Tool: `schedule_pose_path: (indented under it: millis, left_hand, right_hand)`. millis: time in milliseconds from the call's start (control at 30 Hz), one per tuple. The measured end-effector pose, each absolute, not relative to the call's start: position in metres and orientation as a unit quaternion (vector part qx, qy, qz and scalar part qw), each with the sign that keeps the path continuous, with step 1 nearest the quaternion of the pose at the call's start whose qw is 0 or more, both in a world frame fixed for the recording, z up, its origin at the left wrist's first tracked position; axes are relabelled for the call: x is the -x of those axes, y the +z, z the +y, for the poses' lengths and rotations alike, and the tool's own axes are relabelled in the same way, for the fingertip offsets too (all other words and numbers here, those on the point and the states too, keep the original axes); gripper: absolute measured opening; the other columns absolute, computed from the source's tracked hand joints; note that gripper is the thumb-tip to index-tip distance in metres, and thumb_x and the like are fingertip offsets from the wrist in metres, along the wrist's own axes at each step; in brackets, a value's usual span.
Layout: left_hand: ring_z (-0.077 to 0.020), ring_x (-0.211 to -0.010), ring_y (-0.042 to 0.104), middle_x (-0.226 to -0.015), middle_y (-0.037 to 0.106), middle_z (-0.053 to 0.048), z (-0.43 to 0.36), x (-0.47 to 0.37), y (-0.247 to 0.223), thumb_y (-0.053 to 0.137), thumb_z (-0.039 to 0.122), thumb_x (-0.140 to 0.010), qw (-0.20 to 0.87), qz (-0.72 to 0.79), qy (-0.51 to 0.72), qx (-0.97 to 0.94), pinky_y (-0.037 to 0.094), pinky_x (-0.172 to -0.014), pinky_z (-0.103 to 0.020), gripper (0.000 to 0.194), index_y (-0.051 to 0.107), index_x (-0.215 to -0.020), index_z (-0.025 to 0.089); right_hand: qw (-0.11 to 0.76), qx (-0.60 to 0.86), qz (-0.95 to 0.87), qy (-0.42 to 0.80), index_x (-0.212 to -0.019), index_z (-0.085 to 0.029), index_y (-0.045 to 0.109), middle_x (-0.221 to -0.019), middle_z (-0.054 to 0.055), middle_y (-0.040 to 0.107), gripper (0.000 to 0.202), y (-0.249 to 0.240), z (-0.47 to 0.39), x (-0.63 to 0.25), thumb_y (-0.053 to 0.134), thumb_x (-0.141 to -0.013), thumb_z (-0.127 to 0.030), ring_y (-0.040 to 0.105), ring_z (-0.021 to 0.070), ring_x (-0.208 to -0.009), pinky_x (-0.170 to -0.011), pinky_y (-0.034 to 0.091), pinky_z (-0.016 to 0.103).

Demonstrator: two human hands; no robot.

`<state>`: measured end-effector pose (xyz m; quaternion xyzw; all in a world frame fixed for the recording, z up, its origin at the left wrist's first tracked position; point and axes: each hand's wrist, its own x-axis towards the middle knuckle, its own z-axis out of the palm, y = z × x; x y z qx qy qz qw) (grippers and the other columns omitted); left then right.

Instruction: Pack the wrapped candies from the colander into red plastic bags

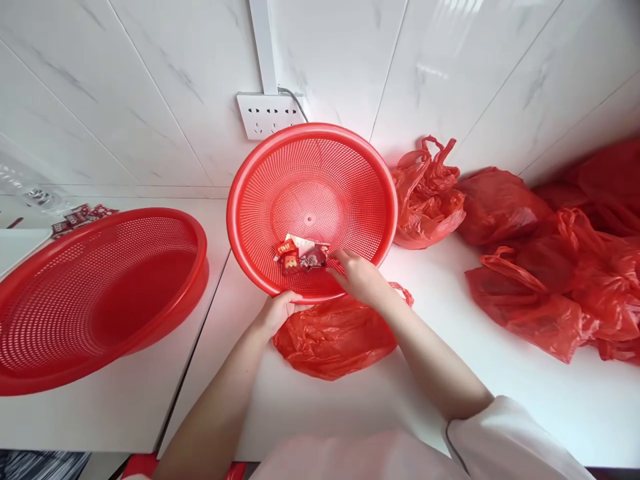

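Observation:
A red plastic colander basket stands tilted towards me, and my left hand is closed on its lower rim. Several small red and dark snack packets, with a pale one behind, lie together in the basket's lower part. My right hand reaches inside over the rim. Its thumb and index finger are apart, with their tips at the right edge of the packets. Beneath the basket's near side is a crumpled red plastic bag, partly hidden by the basket and my right forearm.
Another large red colander basket stands at the left, with several small packets behind it. Tied red plastic bags and a heap of more bags fill the right side. A power strip is on the tiled wall behind.

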<state>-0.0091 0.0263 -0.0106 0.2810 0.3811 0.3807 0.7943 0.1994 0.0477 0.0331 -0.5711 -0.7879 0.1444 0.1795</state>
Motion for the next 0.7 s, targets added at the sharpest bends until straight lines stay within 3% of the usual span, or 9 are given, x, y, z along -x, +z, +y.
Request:
schedule_pose_path:
  millis: [167,267,367,467,700]
  left_hand:
    - [-0.0336,-0.113,0.061,-0.11,0.07,-0.013,0.019,0.0,-0.014,0.059,0.012,-0.07,0.772,0.389,0.383,-0.324,0.045,-0.099,-0.05,0.039,0.067,-0.108,0.009]
    - [-0.0343,-0.113,0.06,-0.11,0.07,-0.013,0.017,-0.002,-0.017,0.06,0.013,-0.069,0.771,0.391,0.382,-0.326,0.045,-0.099,-0.052,0.041,0.066,-0.11,0.01]
    - [-0.0347,-0.111,0.062,-0.106,0.072,-0.013,0.018,-0.002,-0.016,0.06,0.014,-0.068,0.777,0.4,0.375,-0.311,0.045,-0.099,-0.052,0.04,0.067,-0.108,0.009]
    - [-0.0344,-0.107,0.064,-0.102,0.073,-0.014,0.02,-0.002,-0.014,0.058,0.014,-0.068,0.788,0.401,0.367,-0.289,0.046,-0.099,-0.051,0.038,0.069,-0.104,0.007]
    - [-0.0335,-0.106,0.064,-0.094,0.074,-0.013,0.022,0.0,-0.016,0.057,0.015,-0.069,0.802,0.398,0.359,-0.264,0.046,-0.099,-0.05,0.032,0.071,-0.096,0.006]
  right_hand:
    - [0.144,0.648,-0.738,0.123,-0.135,-0.018,0.036,-0.12,0.018,0.057,0.051,0.01,0.055,-0.193,0.04,-0.094,-0.048,0.066,0.0294,-0.094,-0.07,0.05,0.036]
    - [0.161,0.636,-0.741,0.144,-0.139,-0.019,0.032,-0.122,0.018,0.056,0.057,-0.002,0.06,-0.198,0.051,-0.09,-0.041,0.064,0.0292,-0.098,-0.075,0.05,0.037]
    - [0.212,0.604,-0.74,0.208,-0.136,-0.019,0.035,-0.115,0.014,0.062,0.059,-0.007,0.066,-0.209,0.062,-0.085,-0.031,0.064,0.0253,-0.1,-0.082,0.049,0.035]
    - [0.23,0.576,-0.728,0.293,-0.134,-0.022,0.038,-0.107,0.01,0.067,0.063,-0.003,0.069,-0.22,0.068,-0.08,-0.032,0.065,0.0219,-0.094,-0.081,0.049,0.033]
    - [0.152,0.538,-0.728,0.398,-0.146,-0.032,0.023,-0.093,0.001,0.069,0.09,0.023,0.062,-0.228,0.073,-0.072,-0.03,0.065,0.0175,-0.079,-0.07,0.048,0.027]
